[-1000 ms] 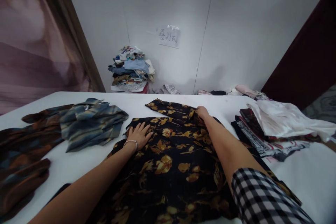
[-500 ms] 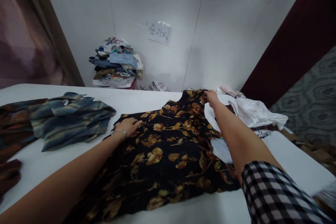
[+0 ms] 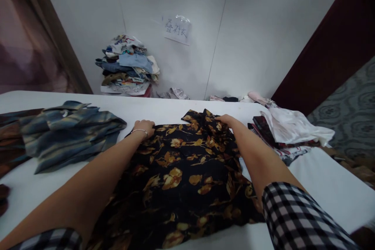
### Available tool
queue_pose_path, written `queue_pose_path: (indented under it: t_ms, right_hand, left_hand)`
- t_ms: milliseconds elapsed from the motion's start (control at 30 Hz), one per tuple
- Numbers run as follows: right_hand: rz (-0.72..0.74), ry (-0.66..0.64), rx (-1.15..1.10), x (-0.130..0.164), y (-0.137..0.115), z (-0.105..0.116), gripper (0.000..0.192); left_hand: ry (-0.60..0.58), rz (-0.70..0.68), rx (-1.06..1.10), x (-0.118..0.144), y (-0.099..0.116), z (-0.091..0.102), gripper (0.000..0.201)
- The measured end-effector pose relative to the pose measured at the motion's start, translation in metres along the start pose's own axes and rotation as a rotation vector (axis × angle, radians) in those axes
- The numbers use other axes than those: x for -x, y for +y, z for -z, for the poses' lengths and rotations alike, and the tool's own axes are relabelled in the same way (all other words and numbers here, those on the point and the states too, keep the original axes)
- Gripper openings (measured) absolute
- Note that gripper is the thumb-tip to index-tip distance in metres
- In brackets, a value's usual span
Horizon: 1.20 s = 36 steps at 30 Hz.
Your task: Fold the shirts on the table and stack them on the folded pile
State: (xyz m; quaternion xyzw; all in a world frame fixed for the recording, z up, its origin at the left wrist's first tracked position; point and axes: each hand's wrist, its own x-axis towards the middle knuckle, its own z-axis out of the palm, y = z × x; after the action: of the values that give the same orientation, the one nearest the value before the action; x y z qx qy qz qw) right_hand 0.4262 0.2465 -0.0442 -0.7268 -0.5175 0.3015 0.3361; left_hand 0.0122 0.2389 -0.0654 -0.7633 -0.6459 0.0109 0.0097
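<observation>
A black shirt with gold and brown flowers (image 3: pixel 184 175) lies spread over the white table (image 3: pixel 164 107) in front of me. At its upper left corner my left hand (image 3: pixel 144 128) has its fingers curled over the edge of the cloth. My right hand (image 3: pixel 225 120) pinches the shirt at the upper right, where the sleeve part is folded inward and bunched. The fingertips of both hands are partly hidden by the cloth and by the hands themselves. Under my right forearm, a small light blue patch shows beside the shirt.
To the left lies a crumpled blue plaid shirt (image 3: pixel 73 133) beside a brown garment (image 3: pixel 11 136). White satiny cloth (image 3: pixel 293 127) tops a pile of clothes at the right. Against the wall rises a tall clothes stack (image 3: pixel 129 66), with a handwritten sign (image 3: pixel 177 30) above.
My right hand has brought the shirt's upper right part inward and nearer, folding it over. My left hand has gone from lying flat on the shirt to gripping its upper left corner.
</observation>
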Motion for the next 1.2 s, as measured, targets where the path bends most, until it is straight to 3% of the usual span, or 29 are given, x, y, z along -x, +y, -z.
queue_pose_path:
  t_ms: [167, 267, 367, 500, 667, 800, 900, 1000, 1100, 1200]
  right_hand:
    - [0.033, 0.101, -0.260, -0.001, -0.009, -0.005, 0.028]
    - [0.100, 0.161, -0.436, 0.008, -0.020, 0.016, 0.035]
    - [0.203, 0.158, -0.733, 0.035, -0.017, 0.050, 0.034]
    - [0.188, 0.071, -0.904, 0.098, 0.020, 0.088, 0.030]
    - [0.022, -0.101, -0.794, 0.168, 0.078, 0.099, 0.026]
    - [-0.102, -0.141, -0.731, 0.184, 0.094, 0.095, 0.023]
    - [-0.201, -0.209, -0.684, 0.184, 0.092, 0.090, 0.030]
    - [-0.291, -0.218, -0.559, 0.182, 0.086, 0.085, 0.023]
    - [-0.273, -0.149, -0.502, 0.180, 0.079, 0.081, 0.018]
    - [-0.127, -0.041, -0.680, 0.180, 0.068, 0.086, 0.018]
  left_hand:
    - [0.050, -0.014, -0.024, 0.003, -0.003, 0.016, 0.033]
    - [0.134, -0.046, -0.027, 0.015, -0.010, 0.028, 0.037]
    - [0.246, -0.146, -0.008, 0.041, -0.018, 0.038, 0.036]
    - [0.268, -0.360, 0.030, 0.097, -0.023, 0.038, 0.029]
    - [0.117, -0.571, 0.030, 0.154, -0.024, 0.014, 0.025]
    - [0.075, -0.545, 0.049, 0.168, -0.024, 0.008, 0.028]
    - [0.127, -0.477, 0.038, 0.175, -0.023, 0.015, 0.031]
    - [0.135, -0.424, 0.001, 0.182, -0.022, 0.019, 0.034]
    - [0.125, -0.408, 0.037, 0.189, -0.022, 0.019, 0.035]
    - [0.243, -0.296, 0.132, 0.193, -0.021, 0.027, 0.037]
